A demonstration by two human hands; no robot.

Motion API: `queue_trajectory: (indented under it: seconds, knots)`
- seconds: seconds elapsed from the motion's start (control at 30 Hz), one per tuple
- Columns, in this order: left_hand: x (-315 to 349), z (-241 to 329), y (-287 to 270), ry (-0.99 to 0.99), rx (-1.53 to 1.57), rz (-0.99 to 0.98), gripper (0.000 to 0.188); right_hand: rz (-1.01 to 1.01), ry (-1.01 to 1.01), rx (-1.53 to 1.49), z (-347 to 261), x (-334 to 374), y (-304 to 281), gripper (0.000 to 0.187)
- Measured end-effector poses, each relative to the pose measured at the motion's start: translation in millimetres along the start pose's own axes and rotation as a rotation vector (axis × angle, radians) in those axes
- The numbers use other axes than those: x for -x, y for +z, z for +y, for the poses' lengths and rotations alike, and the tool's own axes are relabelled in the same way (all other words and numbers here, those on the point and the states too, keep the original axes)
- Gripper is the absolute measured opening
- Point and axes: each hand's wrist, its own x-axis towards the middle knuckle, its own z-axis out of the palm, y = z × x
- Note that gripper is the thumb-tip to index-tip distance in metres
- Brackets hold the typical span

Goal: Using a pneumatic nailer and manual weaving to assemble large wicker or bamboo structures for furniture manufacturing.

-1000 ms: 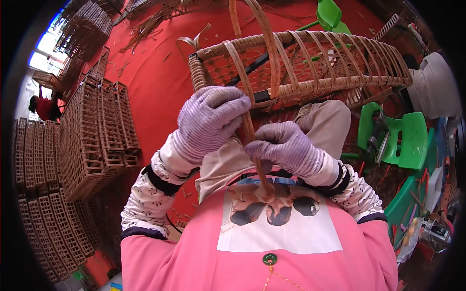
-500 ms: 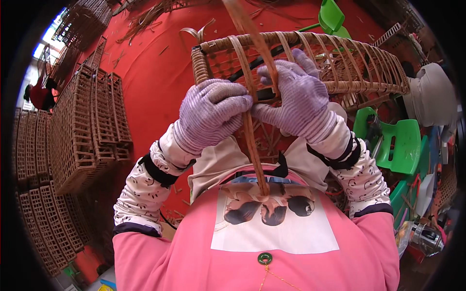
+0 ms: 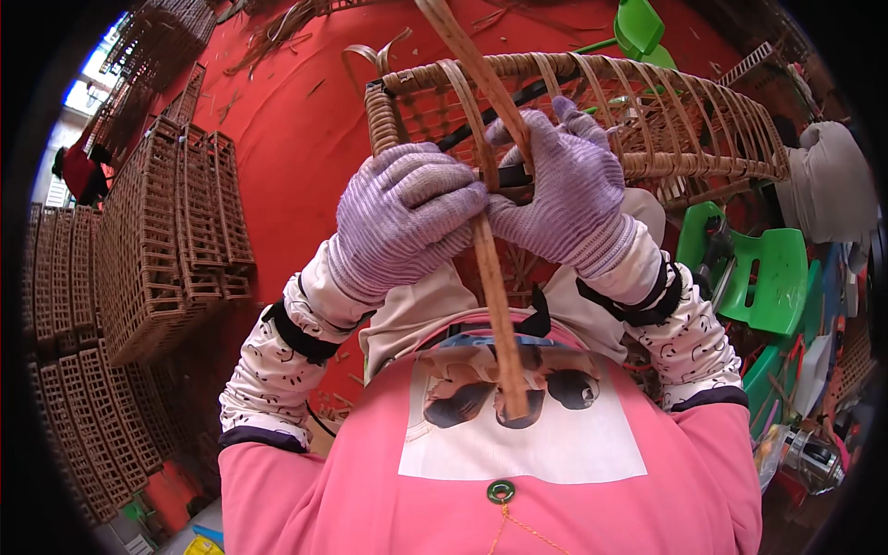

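Note:
Striped purple knit gloves cover both of my hands, which meet at the near rim of a long woven cane frame (image 3: pixel 684 165). With fingers curled, my left hand (image 3: pixel 407 215) pinches a flat brown cane strip (image 3: pixel 499 305), whose loose end hangs toward my shirt. My right hand (image 3: pixel 566 190) is closed against the same spot, its thumb beside my left fingertips. Another length of cane strip (image 3: pixel 470 63) rises through the right fingers toward the top of the view. My fingers hide where the strips cross the rim.
Stacked brown woven racks (image 3: pixel 153 240) stand on the left. A green plastic chair (image 3: pixel 763 282) is at my right, with a grey cloth-covered object (image 3: pixel 826 185) behind it. Cane scraps lie on the red floor (image 3: pixel 287 166). A person in red (image 3: pixel 79 171) is far left.
The strip's hanging end has come farther down over my shirt and swung slightly right. Both hands stay at the rim, still closed, with only small shifts.

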Motion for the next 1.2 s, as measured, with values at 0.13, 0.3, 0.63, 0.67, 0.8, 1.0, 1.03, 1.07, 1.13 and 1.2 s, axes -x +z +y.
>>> queue_trajectory:
  seconds: [0.13, 0.3, 0.63, 0.67, 0.8, 1.0, 1.03, 1.07, 1.13, 1.2]
  knots:
    - [1, 18, 1, 0.023, 0.012, 0.013, 0.032, 0.018, -0.116, -0.173, 6, -5, -3, 0.042]
    - [13, 36, 5, -0.068, 0.089, 0.015, 0.03, -0.091, -0.157, -0.208, 12, -11, -6, 0.038]
    - [33, 34, 13, -0.02, -0.042, -0.017, 0.026, -0.426, -0.11, -0.102, 2, -23, -10, 0.036]
    - [33, 34, 12, 0.008, -0.095, -0.048, 0.026, -0.427, -0.113, -0.102, 3, -21, -8, 0.036]
    - [30, 35, -5, -0.021, 0.001, -0.084, 0.023, -0.249, -0.239, 0.033, 3, -13, -1, 0.039]
    - [-11, -30, -55, -0.174, -0.006, -0.18, 0.014, -0.174, -0.194, 0.135, -3, -13, 7, 0.041]
    - [-17, -40, -57, -0.176, -0.019, -0.18, 0.014, -0.107, -0.215, 0.138, -3, -13, 8, 0.041]
    - [-24, -50, -57, -0.194, 0.037, -0.356, 0.013, -0.1, -0.225, 0.133, -4, -14, 8, 0.041]
    - [-41, -67, -52, -0.106, 0.082, -0.622, 0.017, -0.06, -0.259, 0.043, -1, -14, 11, 0.039]
    - [-36, -81, -26, 0.05, -0.007, -0.638, 0.022, -0.045, -0.283, 0.037, -2, -14, 13, 0.038]
